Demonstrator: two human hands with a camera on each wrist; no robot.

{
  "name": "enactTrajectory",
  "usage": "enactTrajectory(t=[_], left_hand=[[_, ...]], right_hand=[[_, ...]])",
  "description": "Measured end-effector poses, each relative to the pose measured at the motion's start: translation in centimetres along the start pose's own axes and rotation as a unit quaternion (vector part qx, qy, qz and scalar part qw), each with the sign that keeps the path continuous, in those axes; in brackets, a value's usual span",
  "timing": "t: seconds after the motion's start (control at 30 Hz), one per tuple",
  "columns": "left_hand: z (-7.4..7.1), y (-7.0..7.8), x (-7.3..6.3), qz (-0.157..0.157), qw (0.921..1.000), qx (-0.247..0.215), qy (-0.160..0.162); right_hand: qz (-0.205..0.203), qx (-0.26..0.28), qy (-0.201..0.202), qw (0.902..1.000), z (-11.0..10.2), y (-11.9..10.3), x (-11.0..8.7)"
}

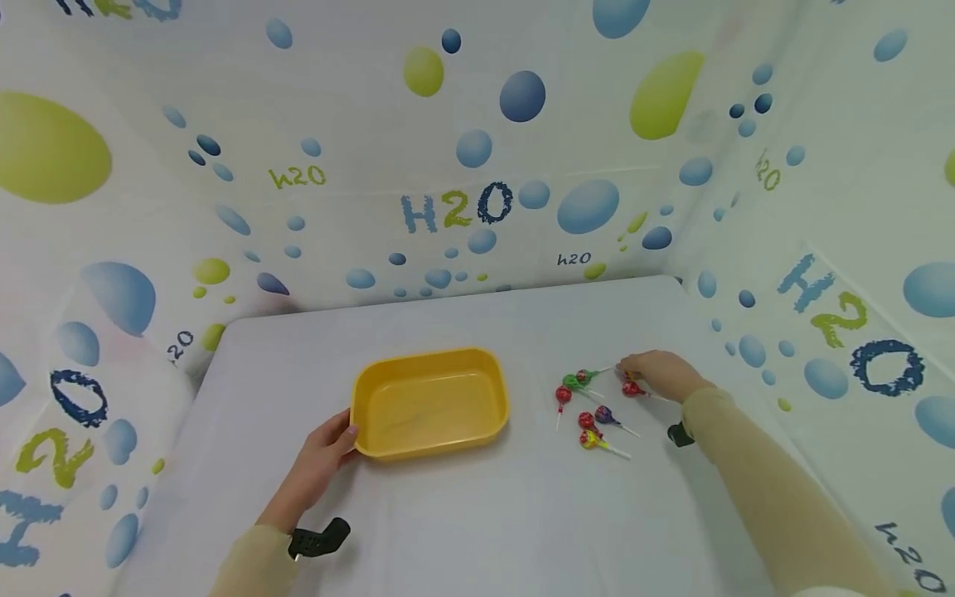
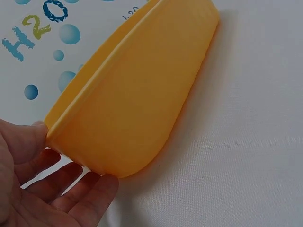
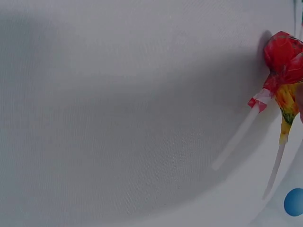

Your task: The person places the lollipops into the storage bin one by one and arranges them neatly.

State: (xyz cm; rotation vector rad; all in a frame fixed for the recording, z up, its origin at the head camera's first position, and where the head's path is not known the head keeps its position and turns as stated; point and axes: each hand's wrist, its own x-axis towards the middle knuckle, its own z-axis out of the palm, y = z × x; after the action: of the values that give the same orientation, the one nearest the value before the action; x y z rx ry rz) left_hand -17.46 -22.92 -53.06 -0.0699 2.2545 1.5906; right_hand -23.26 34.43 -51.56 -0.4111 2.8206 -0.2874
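Observation:
A shallow yellow plastic tray (image 1: 429,452) lies left of the middle of the table. My left hand (image 1: 322,456) grips its left end, thumb over the rim and fingers against the outer wall, as the left wrist view (image 2: 61,189) shows. At the right, my right hand (image 1: 660,373) reaches down with its fingertips pinching a yellow-wrapped lollipop (image 3: 286,111). Right against that one lies a red lollipop (image 3: 282,54), its white stick on the cloth. Most of the right hand is outside the right wrist view.
Between tray and right hand lie several more lollipops: a green one (image 1: 571,382), a red one (image 1: 563,395), a purple one (image 1: 604,414) and a yellow one (image 1: 589,439). White cloth (image 1: 477,531) covers the table. A printed curtain (image 1: 358,124) hangs behind and at both sides.

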Motion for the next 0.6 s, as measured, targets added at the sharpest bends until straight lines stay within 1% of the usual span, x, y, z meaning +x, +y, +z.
enactTrajectory(t=[0.1,0.2,0.3,0.33,0.43,0.6], left_hand=[[0.0,0.0,0.0,-0.002,1.0,-0.001,0.0],[-0.1,0.0,0.2,0.0,1.0,0.001,0.0],[-0.2,-0.1,0.5,0.002,1.0,0.001,-0.001],[-0.2,-0.1,0.6,0.003,1.0,0.001,-0.002],[-0.4,-0.1,0.9,0.002,1.0,-0.002,-0.002],[-0.5,-0.1,1.1,0.0,1.0,-0.002,-0.002]], right_hand=[[-0.022,-0.029,-0.004,0.9993,0.0,0.1,0.2],[-0.054,-0.079,-0.004,0.9954,-0.1,0.2,0.5],[-0.063,-0.098,-0.005,0.9931,-0.2,0.4,0.7],[-0.061,-0.099,-0.006,0.9932,-0.1,0.5,0.7],[-0.038,-0.071,-0.005,0.9967,0.1,0.8,0.8],[-0.011,-0.02,0.024,0.9994,0.7,1.5,1.1]])
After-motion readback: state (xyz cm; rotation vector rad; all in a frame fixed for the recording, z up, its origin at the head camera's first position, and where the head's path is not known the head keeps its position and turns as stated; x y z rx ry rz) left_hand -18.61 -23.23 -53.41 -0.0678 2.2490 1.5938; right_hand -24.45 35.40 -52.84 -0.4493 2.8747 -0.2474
